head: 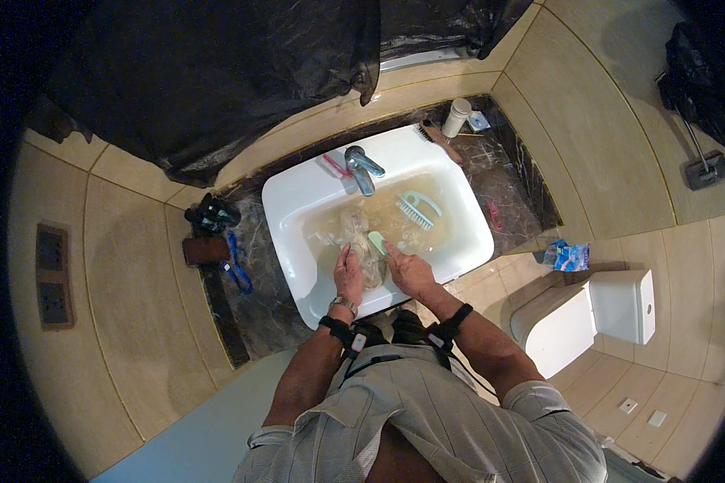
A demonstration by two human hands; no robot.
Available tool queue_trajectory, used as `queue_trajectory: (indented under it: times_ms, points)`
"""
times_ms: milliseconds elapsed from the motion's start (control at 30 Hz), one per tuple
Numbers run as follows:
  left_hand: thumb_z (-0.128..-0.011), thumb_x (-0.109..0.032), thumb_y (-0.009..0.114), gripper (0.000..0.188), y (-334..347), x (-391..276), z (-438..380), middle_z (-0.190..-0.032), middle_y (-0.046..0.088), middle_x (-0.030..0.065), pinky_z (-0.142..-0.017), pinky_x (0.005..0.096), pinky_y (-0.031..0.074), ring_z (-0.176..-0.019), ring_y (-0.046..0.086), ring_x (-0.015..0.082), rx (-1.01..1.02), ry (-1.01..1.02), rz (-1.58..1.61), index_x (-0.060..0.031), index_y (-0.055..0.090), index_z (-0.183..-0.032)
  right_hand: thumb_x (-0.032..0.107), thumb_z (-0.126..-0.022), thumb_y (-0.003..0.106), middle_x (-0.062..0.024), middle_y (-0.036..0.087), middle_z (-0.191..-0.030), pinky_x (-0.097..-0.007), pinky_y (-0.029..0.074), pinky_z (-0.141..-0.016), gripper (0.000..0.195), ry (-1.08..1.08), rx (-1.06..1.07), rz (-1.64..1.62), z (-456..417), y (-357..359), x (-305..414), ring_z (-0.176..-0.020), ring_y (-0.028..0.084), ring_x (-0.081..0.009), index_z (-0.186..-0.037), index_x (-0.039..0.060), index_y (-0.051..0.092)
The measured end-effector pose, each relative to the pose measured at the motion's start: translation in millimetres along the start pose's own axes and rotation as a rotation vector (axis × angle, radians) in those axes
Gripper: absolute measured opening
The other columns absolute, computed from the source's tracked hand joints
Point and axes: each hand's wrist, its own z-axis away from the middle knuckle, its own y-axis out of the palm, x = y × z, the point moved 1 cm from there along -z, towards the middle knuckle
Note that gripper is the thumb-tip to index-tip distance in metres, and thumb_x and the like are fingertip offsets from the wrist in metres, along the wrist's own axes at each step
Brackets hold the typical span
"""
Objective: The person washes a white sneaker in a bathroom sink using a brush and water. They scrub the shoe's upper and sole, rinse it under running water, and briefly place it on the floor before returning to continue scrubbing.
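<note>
Both of my hands are over a white washbasin [287,265] of cloudy, brownish water. My left hand [348,271], with a metal watch at the wrist, grips the side of a wet, pale item that looks like a shoe [371,271]. It lies along the near side of the basin, partly in the water. In my right hand [409,271] is a light green brush [377,243], pressed close to the shoe; its bristles are hidden. A pale blue-green scrub brush [420,210] with a loop handle floats to the right, bristles facing the near side.
A chrome tap [364,169] rises at the back, beside a pink brush [336,166]. A wooden brush [440,143] rests on the back right corner, near a white canister [457,118]. A brown case [206,250] and blue strap [237,262] lie left. A toilet [556,326] stands right.
</note>
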Motion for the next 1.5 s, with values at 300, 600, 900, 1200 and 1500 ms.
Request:
queue_trajectory:
  times_ms: [300, 600, 900, 1200, 1500]
  points:
    - [-0.105, -0.03, 0.059, 0.052, 1, -3, 5, -0.123, 0.068, 0.0062, -0.096, 0.0298, 0.049, -0.106, 0.061, 0.014, -0.023, -0.003, 0.085, 0.0008, 0.056, -0.147, 0.026, -0.105, 0.051, -0.0237, 0.073, -0.084, -0.0569, 0.057, -0.063, 0.051, -0.024, 0.089, -0.042, 70, -5, 11, -0.07, 0.071, -0.0461, -0.154, 0.0132, 0.043]
    - [-0.105, -0.029, 0.06, 0.049, -2, -5, 3, -0.131, 0.068, 0.0084, -0.101, 0.0303, 0.048, -0.114, 0.061, 0.0156, -0.023, -0.017, 0.062, 0.0007, 0.059, -0.144, 0.028, -0.105, 0.051, -0.0234, 0.072, -0.08, -0.0594, 0.056, -0.065, 0.05, 0.074, 0.079, -0.041, -1, -1, 15, -0.071, 0.07, -0.0456, -0.152, 0.0114, 0.045]
    - [-0.104, -0.03, 0.06, 0.05, -5, 6, -3, -0.136, 0.066, 0.0107, -0.103, 0.0314, 0.048, -0.119, 0.061, 0.0175, -0.001, -0.007, 0.043, -0.0001, 0.059, -0.144, 0.026, -0.105, 0.052, -0.0239, 0.072, -0.079, -0.0572, 0.057, -0.064, 0.057, 0.1, 0.161, 0.018, 45, -10, 22, -0.072, 0.071, -0.0446, -0.159, 0.0158, 0.038]
    - [-0.105, -0.033, 0.061, 0.051, -6, 10, -7, -0.133, 0.067, 0.0092, -0.101, 0.0303, 0.048, -0.115, 0.061, 0.0156, 0.008, 0.013, 0.069, -0.001, 0.058, -0.146, 0.029, -0.106, 0.05, -0.0266, 0.072, -0.083, -0.0594, 0.056, -0.065, 0.053, 0.126, 0.094, -0.074, 19, 1, 14, -0.072, 0.071, -0.0471, -0.156, 0.0156, 0.04]
    - [-0.105, -0.033, 0.06, 0.05, -18, 19, -17, -0.125, 0.07, 0.0088, -0.095, 0.0296, 0.05, -0.107, 0.063, 0.0154, 0.076, 0.01, 0.008, -0.0023, 0.06, -0.145, 0.031, -0.107, 0.049, -0.024, 0.074, -0.091, -0.0584, 0.057, -0.066, 0.051, 0.069, 0.135, -0.011, 8, -2, 25, -0.076, 0.071, -0.0469, -0.155, 0.0164, 0.04]
